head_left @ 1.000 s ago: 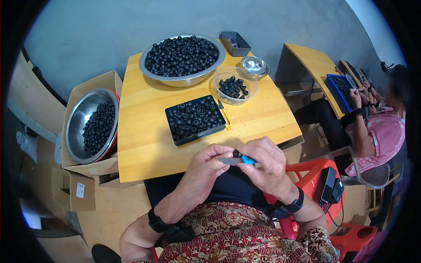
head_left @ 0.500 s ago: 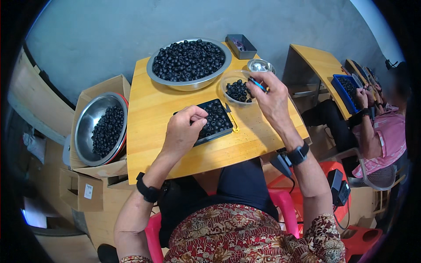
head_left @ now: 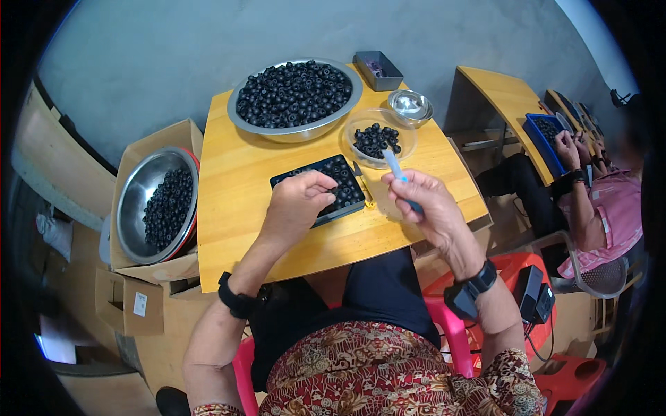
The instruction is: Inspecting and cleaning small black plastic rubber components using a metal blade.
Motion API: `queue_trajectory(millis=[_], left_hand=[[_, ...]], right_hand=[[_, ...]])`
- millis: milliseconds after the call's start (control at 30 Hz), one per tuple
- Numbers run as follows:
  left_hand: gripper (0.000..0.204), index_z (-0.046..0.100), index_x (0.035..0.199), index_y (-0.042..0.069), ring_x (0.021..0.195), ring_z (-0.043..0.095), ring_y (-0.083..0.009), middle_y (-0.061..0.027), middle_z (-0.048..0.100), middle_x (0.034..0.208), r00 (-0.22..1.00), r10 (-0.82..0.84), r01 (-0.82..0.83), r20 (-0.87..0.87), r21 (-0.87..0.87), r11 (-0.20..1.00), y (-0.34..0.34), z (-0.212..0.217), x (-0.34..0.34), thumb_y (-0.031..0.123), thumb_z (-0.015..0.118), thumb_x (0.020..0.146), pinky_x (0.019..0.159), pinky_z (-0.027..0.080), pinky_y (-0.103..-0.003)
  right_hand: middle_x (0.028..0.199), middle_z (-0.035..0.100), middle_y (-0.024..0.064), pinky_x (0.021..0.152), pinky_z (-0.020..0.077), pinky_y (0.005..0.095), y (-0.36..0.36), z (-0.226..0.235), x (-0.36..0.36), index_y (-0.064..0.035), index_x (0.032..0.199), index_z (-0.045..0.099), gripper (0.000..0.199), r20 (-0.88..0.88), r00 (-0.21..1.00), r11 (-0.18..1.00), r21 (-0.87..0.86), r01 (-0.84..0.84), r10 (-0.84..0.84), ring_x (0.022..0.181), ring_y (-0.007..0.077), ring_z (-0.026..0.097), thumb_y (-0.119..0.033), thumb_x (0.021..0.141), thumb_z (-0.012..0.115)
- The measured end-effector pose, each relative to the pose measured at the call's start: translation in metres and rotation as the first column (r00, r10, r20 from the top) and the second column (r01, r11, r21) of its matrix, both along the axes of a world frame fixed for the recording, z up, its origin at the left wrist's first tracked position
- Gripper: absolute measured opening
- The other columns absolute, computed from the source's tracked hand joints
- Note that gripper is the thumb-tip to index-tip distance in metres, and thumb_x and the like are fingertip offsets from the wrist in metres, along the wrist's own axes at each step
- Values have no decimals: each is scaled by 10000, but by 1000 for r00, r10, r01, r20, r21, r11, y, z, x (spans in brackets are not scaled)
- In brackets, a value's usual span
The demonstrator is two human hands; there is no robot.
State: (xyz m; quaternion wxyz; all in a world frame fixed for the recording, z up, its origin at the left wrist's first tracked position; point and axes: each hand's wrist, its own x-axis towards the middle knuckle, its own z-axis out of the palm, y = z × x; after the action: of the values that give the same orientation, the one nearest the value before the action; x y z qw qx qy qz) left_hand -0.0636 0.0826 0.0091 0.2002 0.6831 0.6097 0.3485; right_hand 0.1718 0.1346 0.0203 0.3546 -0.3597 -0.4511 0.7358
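My right hand [head_left: 429, 202] grips a small blue-handled tool [head_left: 393, 165] with a pale flat tip, slanting up toward a clear round tub [head_left: 409, 142]. Small black ring-shaped pieces [head_left: 375, 141] lie in that tub. My left hand [head_left: 298, 204] rests over the left part of a dark rectangular tray [head_left: 338, 216], its fingers pinched together. Whatever those fingertips hold, if anything, is hidden. More black ring-shaped pieces [head_left: 343, 188] fill the tray. Between tray and tub lies a yellow-handled knife [head_left: 368, 197], its dark blade pointing away from me.
A large metal bowl [head_left: 243, 128] heaped with black pieces stands at the back. Beside it are a grey box [head_left: 388, 82] and a small metal bowl [head_left: 411, 104]. Left of the wooden table [head_left: 232, 229], another metal bowl [head_left: 135, 208] sits in a cardboard box [head_left: 125, 267]. A co-worker sits at right.
My right hand has come down and nearer from over the clear tub, turning the blue tool so its pale tip shows. My left hand stays over the tray, shifted slightly right.
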Motion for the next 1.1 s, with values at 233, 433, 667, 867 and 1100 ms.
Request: queue_trajectory(millis=[233, 433, 667, 867, 1100], left_hand=[[125, 597, 1026, 56, 911, 618, -124, -45, 638, 1006, 155, 164, 420, 974, -216, 881, -40, 3, 34, 74, 609, 903, 809, 489, -238], [122, 586, 1020, 87, 922, 602, -107, -42, 639, 1007, -17, 219, 442, 976, -189, 877, -64, -1, 49, 114, 615, 905, 815, 482, -254], [153, 584, 1048, 89, 945, 603, -115, -47, 656, 1020, -69, 177, 440, 982, -130, 889, -76, -8, 54, 129, 609, 902, 854, 462, -266], [175, 586, 1053, 89, 943, 604, -111, -38, 657, 1027, -68, 181, 448, 981, -132, 884, -77, -4, 55, 135, 625, 888, 869, 452, -279], [156, 588, 1036, 95, 933, 606, -98, -16, 649, 1006, 69, 224, 482, 972, -229, 845, -78, -7, 52, 107, 626, 885, 854, 454, -260]], right_hand=[[827, 601, 1, 659, 433, 188, -57, 3, -11, -28, 1058, 660, 237, 80, 994, 883, 468, 26, -71, 726, 48, 532, -82, 831, 704], [934, 602, 78, 721, 502, 284, -74, 12, -9, -34, 1022, 660, 286, 291, 936, 631, 768, -105, -199, 845, 164, 609, -41, 748, 742], [907, 602, 105, 712, 507, 317, -79, 10, -11, -36, 966, 649, 300, 268, 908, 372, 918, -139, -323, 873, 235, 616, -43, 697, 780], [898, 609, 110, 700, 508, 316, -76, 12, -8, -33, 959, 647, 281, 265, 912, 384, 913, -134, -312, 841, 235, 626, -9, 698, 748], [886, 624, 103, 684, 509, 312, -70, 26, 0, -17, 953, 661, 240, 364, 920, 426, 862, -273, -147, 802, 220, 636, -15, 721, 725]])
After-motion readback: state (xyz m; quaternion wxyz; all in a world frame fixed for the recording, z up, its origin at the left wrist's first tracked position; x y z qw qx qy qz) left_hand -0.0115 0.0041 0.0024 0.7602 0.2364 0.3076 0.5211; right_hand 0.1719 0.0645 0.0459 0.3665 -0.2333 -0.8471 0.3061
